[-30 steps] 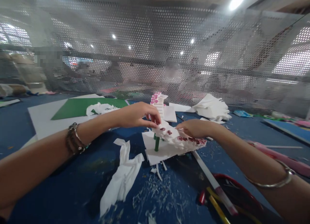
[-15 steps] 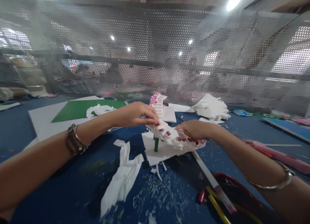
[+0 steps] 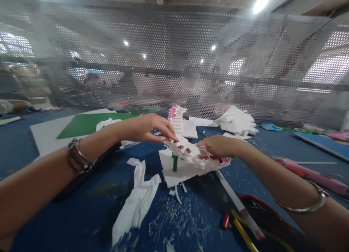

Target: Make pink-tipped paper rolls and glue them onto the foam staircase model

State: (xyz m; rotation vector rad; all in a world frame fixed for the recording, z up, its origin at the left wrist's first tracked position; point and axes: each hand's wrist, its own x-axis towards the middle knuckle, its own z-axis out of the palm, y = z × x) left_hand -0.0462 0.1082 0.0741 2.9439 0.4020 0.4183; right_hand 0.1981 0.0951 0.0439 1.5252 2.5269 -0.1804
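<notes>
A white, bumpy paper craft model (image 3: 194,154) dotted with dark red rosettes stands on green legs (image 3: 175,164) over a white base board (image 3: 171,177). My left hand (image 3: 156,128) reaches over its left end, the index fingertip on a dark red rosette and the thumb close by at the edge. Along the model's far side, my right hand (image 3: 216,146) grips it with bent fingers; some fingertips are hidden behind it. Beyond the hands is a ridged white piece (image 3: 177,123) with pink dots.
Crumpled white tissue (image 3: 137,199) and paper scraps lie in front. To the right are a glue stick (image 3: 240,204), red-handled scissors (image 3: 226,221) and a pink tool (image 3: 321,179). Green card (image 3: 79,126) and a tissue stack (image 3: 236,121) are behind. A perforated screen (image 3: 163,63) stands at the back.
My left hand has shifted very slightly left at the model's end. The right hand keeps its hold, and the model stays in place; the view moves a little.
</notes>
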